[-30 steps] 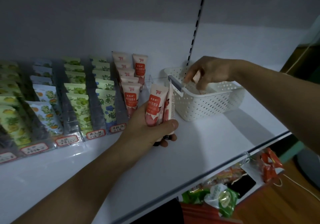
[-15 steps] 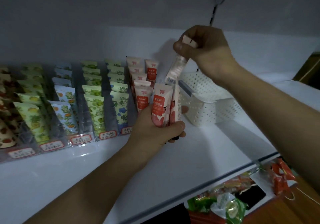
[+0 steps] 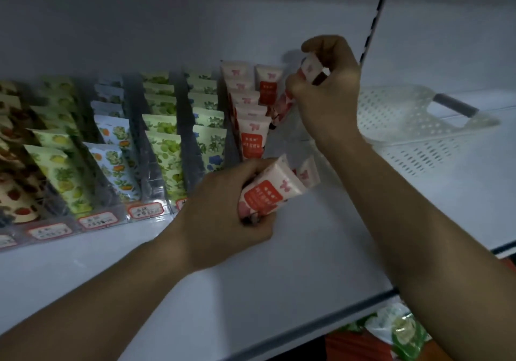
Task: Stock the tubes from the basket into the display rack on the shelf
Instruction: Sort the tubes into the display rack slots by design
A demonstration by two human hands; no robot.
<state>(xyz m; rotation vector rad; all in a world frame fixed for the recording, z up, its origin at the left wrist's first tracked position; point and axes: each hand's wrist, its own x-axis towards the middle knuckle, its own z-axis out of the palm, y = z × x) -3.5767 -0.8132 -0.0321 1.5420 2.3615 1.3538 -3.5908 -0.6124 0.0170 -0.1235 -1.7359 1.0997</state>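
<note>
My right hand [image 3: 328,92] grips a pink-and-red tube [image 3: 307,71] and holds it over the rightmost lane of the clear display rack [image 3: 150,211], beside the single red tube [image 3: 267,85] standing at the back. My left hand [image 3: 223,207] holds a bunch of matching red tubes [image 3: 268,193] just above the shelf, in front of the rack's right end. A full row of red tubes [image 3: 251,140] fills the lane to the left. The white perforated basket [image 3: 418,126] stands to the right; its inside is hidden.
The rack's left lanes hold green, blue and orange patterned tubes [image 3: 164,148] behind price labels [image 3: 96,219]. The white shelf [image 3: 279,276] runs forward to its front edge. Packaged goods [image 3: 402,330] lie on the level below. A slotted upright [image 3: 375,16] runs up the back wall.
My right hand has lifted a tube out of the basket and carried it left and down to the rack's rightmost lane. My left hand has kept its bunch of tubes.
</note>
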